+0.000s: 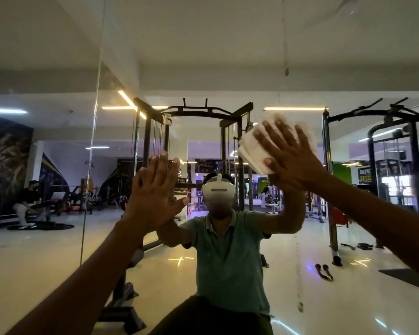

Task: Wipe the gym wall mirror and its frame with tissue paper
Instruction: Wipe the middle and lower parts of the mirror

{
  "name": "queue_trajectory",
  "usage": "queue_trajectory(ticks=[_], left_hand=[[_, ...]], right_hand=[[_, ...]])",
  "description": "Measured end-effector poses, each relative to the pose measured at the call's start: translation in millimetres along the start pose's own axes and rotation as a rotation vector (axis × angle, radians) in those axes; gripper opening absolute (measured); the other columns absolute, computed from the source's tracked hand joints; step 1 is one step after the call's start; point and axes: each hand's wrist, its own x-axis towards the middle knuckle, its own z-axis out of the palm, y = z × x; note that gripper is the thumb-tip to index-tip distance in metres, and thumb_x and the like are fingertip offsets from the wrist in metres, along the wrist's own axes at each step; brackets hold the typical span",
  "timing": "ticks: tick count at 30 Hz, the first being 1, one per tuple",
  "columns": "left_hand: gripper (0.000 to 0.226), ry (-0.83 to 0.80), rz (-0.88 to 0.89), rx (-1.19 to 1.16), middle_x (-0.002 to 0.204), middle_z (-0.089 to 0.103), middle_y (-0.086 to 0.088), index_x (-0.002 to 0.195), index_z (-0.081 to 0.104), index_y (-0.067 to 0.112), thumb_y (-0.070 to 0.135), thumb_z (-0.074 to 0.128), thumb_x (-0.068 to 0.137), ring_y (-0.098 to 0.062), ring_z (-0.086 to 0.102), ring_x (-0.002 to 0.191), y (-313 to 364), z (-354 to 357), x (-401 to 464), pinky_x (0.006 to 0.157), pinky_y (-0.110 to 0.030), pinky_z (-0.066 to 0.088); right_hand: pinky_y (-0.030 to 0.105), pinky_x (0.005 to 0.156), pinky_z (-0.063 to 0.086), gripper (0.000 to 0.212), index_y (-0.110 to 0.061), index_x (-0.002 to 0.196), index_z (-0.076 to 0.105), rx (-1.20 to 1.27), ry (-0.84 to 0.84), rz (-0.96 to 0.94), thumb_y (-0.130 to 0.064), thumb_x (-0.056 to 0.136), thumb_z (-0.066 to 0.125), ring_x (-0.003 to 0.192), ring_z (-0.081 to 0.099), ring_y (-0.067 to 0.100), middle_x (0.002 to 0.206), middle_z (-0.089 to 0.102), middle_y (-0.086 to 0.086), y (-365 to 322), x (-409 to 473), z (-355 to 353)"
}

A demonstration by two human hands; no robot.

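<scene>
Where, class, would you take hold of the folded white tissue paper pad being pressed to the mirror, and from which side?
Take the folded white tissue paper pad by its free lower-left corner, coming from the left. The right hand lies flat over the pad's middle, fingers spread, so only that stacked edge juts clear. The left hand, flat on the wall mirror, is nearest.

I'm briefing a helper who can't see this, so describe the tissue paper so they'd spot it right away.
Start at the big wall mirror filling the view. On the right, the right hand is spread flat against the glass. The tissue paper is the folded white wad under that palm; the left hand presses bare glass.
</scene>
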Motion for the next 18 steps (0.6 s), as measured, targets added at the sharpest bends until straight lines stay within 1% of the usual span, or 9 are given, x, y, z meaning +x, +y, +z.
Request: queue_trajectory(ticks=[2,3,6,7,10,12,15,17,18], left_hand=[[0.103,-0.005,-0.02,0.002,0.172,-0.004,-0.019,0.166,0.004,0.018,0.083,0.021,0.087,-0.042,0.0,0.158,4,1,-2,0.121,-0.059,0.011],[0.103,-0.007,-0.031,0.005,0.172,-0.003,-0.019,0.165,0.004,0.017,0.082,0.021,0.087,-0.042,0.001,0.158,7,2,-2,0.12,-0.059,0.013],[0.098,0.01,-0.05,0.012,0.171,0.003,-0.021,0.165,0.01,0.015,0.076,0.024,0.09,-0.043,0.008,0.157,11,3,-5,0.118,-0.061,0.022],[0.097,0.012,-0.056,0.013,0.172,0.002,-0.021,0.166,0.009,0.015,0.075,0.024,0.091,-0.043,0.007,0.157,12,5,-7,0.119,-0.06,0.02],[0.092,0.03,-0.082,-0.016,0.172,-0.008,-0.016,0.166,-0.001,0.02,0.072,0.024,0.093,-0.036,-0.004,0.158,15,8,-11,0.121,-0.05,0.001],[0.09,0.034,-0.087,-0.023,0.171,-0.007,-0.016,0.164,-0.008,0.023,0.071,0.023,0.094,-0.036,-0.003,0.157,17,7,-12,0.121,-0.049,-0.001],[0.089,0.005,-0.063,0.0,0.172,-0.001,-0.016,0.162,-0.012,0.025,0.073,0.021,0.094,-0.035,0.002,0.158,12,2,-13,0.123,-0.052,0.008],[0.088,0.013,-0.037,0.013,0.172,0.002,-0.014,0.164,-0.002,0.022,0.074,0.02,0.095,-0.034,0.007,0.159,-1,1,-20,0.121,-0.052,0.011],[0.089,0.012,-0.027,0.036,0.173,0.004,-0.014,0.165,0.004,0.02,0.074,0.019,0.096,-0.034,0.009,0.158,-7,1,-25,0.121,-0.051,0.01]], right_hand=[[0.07,0.124,0.0,0.074,-0.034,0.167,-0.005,0.003,0.002,0.078,-0.068,0.102,0.004,0.161,-0.008,0.035,0.176,-0.004,0.007,-4,-4,1],[0.071,0.123,-0.001,0.075,-0.032,0.167,-0.003,0.005,0.021,0.126,-0.069,0.102,0.005,0.161,-0.008,0.037,0.176,-0.005,0.008,-14,3,2],[0.072,0.123,-0.003,0.073,-0.028,0.168,0.005,-0.012,0.121,0.196,-0.061,0.103,0.013,0.16,-0.004,0.041,0.175,-0.002,0.011,-63,49,4],[0.072,0.123,-0.002,0.073,-0.027,0.168,0.006,-0.017,0.145,0.193,-0.059,0.103,0.013,0.16,-0.003,0.042,0.175,0.0,0.012,-79,69,4],[0.072,0.122,0.0,0.073,-0.029,0.168,0.005,-0.052,0.151,0.124,-0.06,0.103,0.014,0.16,-0.004,0.041,0.176,-0.001,0.011,-130,122,6],[0.071,0.123,0.0,0.073,-0.028,0.168,0.007,-0.052,0.111,0.03,-0.059,0.104,0.021,0.16,-0.005,0.041,0.175,-0.001,0.012,-151,133,11],[0.067,0.125,-0.001,0.071,-0.028,0.168,0.009,-0.035,0.077,-0.131,-0.057,0.104,0.019,0.161,-0.004,0.038,0.176,0.002,0.01,-133,106,18],[0.066,0.126,0.0,0.07,-0.029,0.168,0.01,-0.018,0.072,-0.167,-0.057,0.104,0.022,0.161,-0.004,0.035,0.176,0.003,0.008,-100,77,18],[0.066,0.126,0.001,0.07,-0.029,0.168,0.01,-0.012,0.071,-0.166,-0.056,0.105,0.024,0.162,-0.004,0.035,0.176,0.003,0.007,-82,62,17]])
